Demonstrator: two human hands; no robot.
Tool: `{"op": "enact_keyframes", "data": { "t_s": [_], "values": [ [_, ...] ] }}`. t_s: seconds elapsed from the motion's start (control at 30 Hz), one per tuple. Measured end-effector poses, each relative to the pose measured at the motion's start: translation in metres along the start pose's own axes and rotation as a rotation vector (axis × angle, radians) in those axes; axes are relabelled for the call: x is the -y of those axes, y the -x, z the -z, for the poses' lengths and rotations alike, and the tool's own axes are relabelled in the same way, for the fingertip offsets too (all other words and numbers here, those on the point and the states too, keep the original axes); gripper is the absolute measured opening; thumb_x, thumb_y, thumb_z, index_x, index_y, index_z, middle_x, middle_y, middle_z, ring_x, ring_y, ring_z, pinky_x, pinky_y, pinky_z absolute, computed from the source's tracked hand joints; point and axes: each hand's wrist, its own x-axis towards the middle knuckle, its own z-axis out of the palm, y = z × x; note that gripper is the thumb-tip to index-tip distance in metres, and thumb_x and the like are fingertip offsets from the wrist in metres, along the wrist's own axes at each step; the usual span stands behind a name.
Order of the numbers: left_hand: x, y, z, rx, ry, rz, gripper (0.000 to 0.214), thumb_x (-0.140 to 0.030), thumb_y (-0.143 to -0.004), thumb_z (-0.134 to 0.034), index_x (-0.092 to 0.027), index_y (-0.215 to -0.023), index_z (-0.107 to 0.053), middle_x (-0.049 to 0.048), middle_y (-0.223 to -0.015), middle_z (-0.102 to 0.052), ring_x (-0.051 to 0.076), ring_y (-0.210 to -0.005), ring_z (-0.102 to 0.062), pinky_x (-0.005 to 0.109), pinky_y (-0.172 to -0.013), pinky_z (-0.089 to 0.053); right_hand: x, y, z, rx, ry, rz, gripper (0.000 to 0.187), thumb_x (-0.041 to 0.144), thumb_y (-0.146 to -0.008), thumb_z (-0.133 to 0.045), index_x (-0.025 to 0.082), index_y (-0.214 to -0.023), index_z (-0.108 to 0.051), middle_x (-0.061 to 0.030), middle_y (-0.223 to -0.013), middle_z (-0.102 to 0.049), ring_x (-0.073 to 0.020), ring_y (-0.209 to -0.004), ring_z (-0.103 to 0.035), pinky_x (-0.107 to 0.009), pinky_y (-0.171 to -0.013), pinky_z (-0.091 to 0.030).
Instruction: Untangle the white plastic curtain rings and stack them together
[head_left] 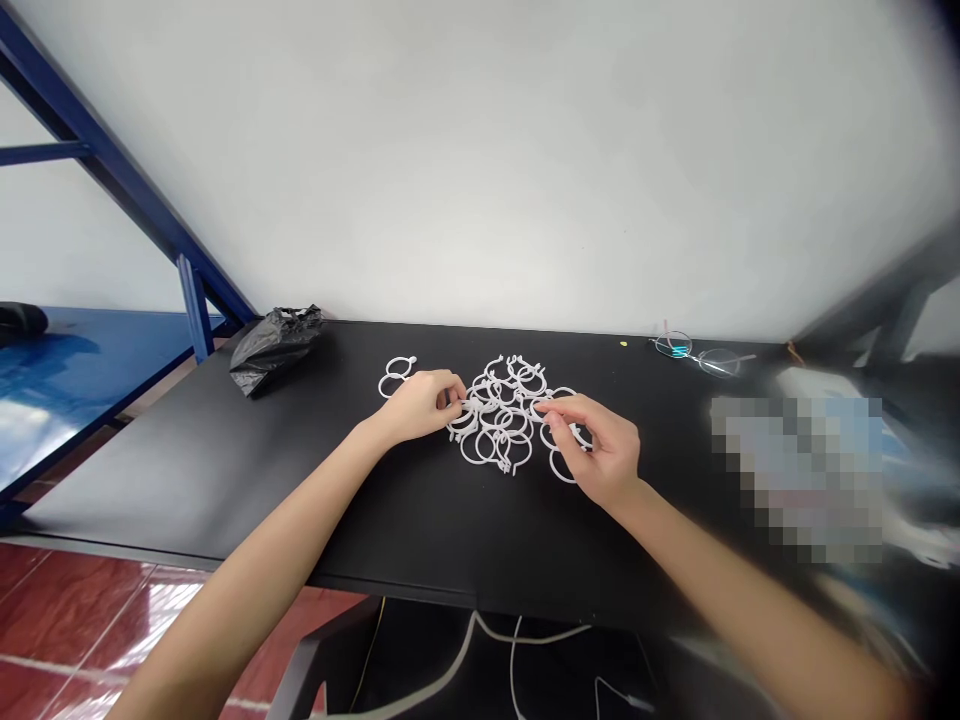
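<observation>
A heap of several white plastic rings [504, 415] lies on the black table [225, 460], just beyond the middle. My left hand [420, 403] rests at the heap's left edge, its fingers curled and pinching a ring there. My right hand [596, 445] sits at the heap's right edge, thumb and forefinger pinched on a ring, with more rings under the palm. Two linked rings [395, 376] lie apart, left of my left hand.
A crumpled black plastic bag [274, 345] lies at the table's back left. Eyeglasses [701, 354] rest at the back right by the white wall. A blurred-out patch covers the right side. A blue shelf frame [112, 170] stands left. Cables hang below the table's front edge.
</observation>
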Motion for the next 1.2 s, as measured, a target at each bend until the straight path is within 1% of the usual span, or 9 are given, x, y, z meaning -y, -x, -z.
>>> {"op": "enact_keyframes", "data": {
  "t_s": [0.17,0.3,0.43,0.6,0.73,0.9,1.03,1.13,1.2],
  "values": [
    [0.002,0.000,-0.001,-0.052,0.135,-0.013,0.012,-0.013,-0.074,-0.058,-0.016,-0.085,-0.063,0.0035,-0.092,-0.065,0.011,-0.065,-0.065,0.023,-0.062,-0.050,0.000,0.001,0.000,0.003,-0.018,0.010,0.022,0.004,-0.085,-0.059,0.020,-0.094,-0.072,-0.0053,-0.082,-0.074,-0.0163,-0.066,-0.067,-0.030,-0.058,-0.054],
    [-0.004,0.000,0.001,-0.087,0.297,0.055,0.011,-0.013,-0.074,-0.062,-0.016,-0.085,-0.065,0.0006,-0.076,-0.069,0.012,-0.061,-0.066,0.021,-0.058,-0.052,0.000,0.002,-0.001,0.005,-0.015,0.006,0.022,0.004,-0.085,-0.059,0.020,-0.093,-0.072,-0.0048,-0.082,-0.074,-0.0174,-0.069,-0.069,-0.031,-0.061,-0.056],
    [-0.017,0.001,-0.002,-0.137,0.479,0.097,0.012,-0.022,-0.076,-0.067,-0.014,-0.086,-0.068,0.0011,-0.068,-0.068,0.010,-0.053,-0.062,0.019,-0.048,-0.050,-0.002,0.004,-0.002,0.062,-0.030,-0.034,0.021,0.008,-0.086,-0.061,0.021,-0.100,-0.071,-0.0056,-0.087,-0.073,-0.0158,-0.068,-0.068,-0.029,-0.058,-0.058],
    [-0.034,0.005,-0.010,-0.126,0.469,-0.021,0.011,-0.018,-0.076,-0.067,-0.015,-0.085,-0.073,0.0032,-0.076,-0.069,0.011,-0.065,-0.064,0.014,-0.045,-0.045,-0.006,0.008,-0.008,0.195,-0.059,-0.083,0.032,0.018,-0.085,-0.068,0.023,-0.117,-0.068,-0.0072,-0.098,-0.071,-0.0152,-0.070,-0.067,-0.028,-0.055,-0.062],
    [-0.041,0.007,-0.014,-0.112,0.499,-0.077,0.012,-0.015,-0.077,-0.065,-0.016,-0.085,-0.073,0.0040,-0.081,-0.070,0.012,-0.071,-0.065,0.014,-0.046,-0.045,-0.009,0.011,-0.010,0.259,-0.065,-0.091,0.026,0.017,-0.087,-0.065,0.023,-0.112,-0.070,-0.0061,-0.096,-0.071,-0.0147,-0.068,-0.067,-0.028,-0.055,-0.062],
    [-0.039,0.007,-0.012,-0.209,0.529,-0.052,0.009,-0.022,-0.079,-0.069,-0.016,-0.084,-0.074,0.0062,-0.084,-0.073,0.014,-0.074,-0.066,0.016,-0.051,-0.049,-0.013,0.011,-0.009,0.272,-0.060,-0.106,0.020,0.015,-0.089,-0.062,0.022,-0.106,-0.070,-0.0046,-0.089,-0.071,-0.0147,-0.071,-0.068,-0.028,-0.060,-0.064],
    [-0.036,0.006,-0.011,-0.288,0.576,0.014,0.017,-0.031,-0.079,-0.073,-0.014,-0.084,-0.074,0.0085,-0.086,-0.074,0.013,-0.067,-0.065,0.017,-0.045,-0.046,-0.011,0.009,-0.008,0.221,-0.044,-0.126,0.015,0.015,-0.088,-0.063,0.021,-0.100,-0.070,-0.0057,-0.092,-0.071,-0.0136,-0.068,-0.066,-0.027,-0.056,-0.063],
    [-0.039,0.007,-0.012,-0.266,0.619,-0.005,0.018,-0.032,-0.079,-0.074,-0.014,-0.082,-0.073,0.0089,-0.086,-0.074,0.014,-0.068,-0.065,0.017,-0.046,-0.048,-0.008,0.008,-0.008,0.209,-0.055,-0.170,0.026,0.019,-0.082,-0.072,0.020,-0.108,-0.068,-0.0072,-0.096,-0.071,-0.0156,-0.072,-0.069,-0.028,-0.057,-0.064],
    [-0.042,0.008,-0.012,-0.235,0.618,-0.027,0.016,-0.031,-0.080,-0.073,-0.014,-0.082,-0.073,0.0082,-0.087,-0.074,0.014,-0.072,-0.066,0.018,-0.051,-0.050,-0.007,0.009,-0.009,0.241,-0.054,-0.180,0.026,0.020,-0.082,-0.072,0.020,-0.108,-0.069,-0.0063,-0.094,-0.074,-0.0167,-0.072,-0.072,-0.027,-0.057,-0.064]
  ]
}}
